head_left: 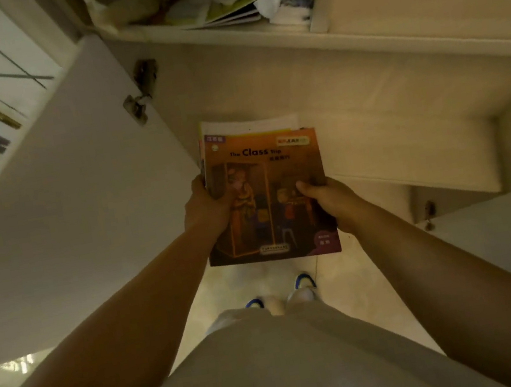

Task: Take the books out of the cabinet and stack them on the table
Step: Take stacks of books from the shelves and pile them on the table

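Gripping a small stack of books (266,188) by its long sides, the left hand (207,206) and right hand (332,203) curl around opposite edges (thumbs on the cover), holding it flat before the open cabinet (255,31), bench unseen.

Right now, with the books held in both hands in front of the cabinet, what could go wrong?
1. The books are an uneven pile; the ones underneath stick out past the top cover, so one might slip out while being carried.
2. The left hand and right hand grip only the side edges.
3. The open cabinet door stands close to the left arm and could be bumped when turning.
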